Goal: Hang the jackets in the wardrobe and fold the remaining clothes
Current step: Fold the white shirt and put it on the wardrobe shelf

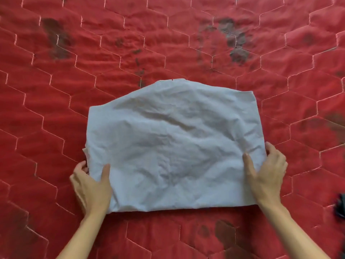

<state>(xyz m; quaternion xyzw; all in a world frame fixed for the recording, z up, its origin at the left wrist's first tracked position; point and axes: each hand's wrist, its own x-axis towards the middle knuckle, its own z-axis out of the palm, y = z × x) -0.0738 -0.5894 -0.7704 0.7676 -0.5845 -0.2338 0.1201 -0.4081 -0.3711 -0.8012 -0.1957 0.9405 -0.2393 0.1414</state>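
Observation:
A pale grey-white garment (173,143) lies folded into a wrinkled, roughly rectangular shape on the red quilted bed cover (56,113). My left hand (91,186) grips its near left edge, thumb on top and fingers tucked under the cloth. At the near right corner my right hand (266,174) grips the garment the same way, thumb lying on the fabric and fingers curled round the edge. Both forearms reach in from the bottom of the view.
The red cover with hexagon stitching fills the whole view and carries several dark stains. A dark piece of cloth (340,206) shows at the right edge, cut off by the frame.

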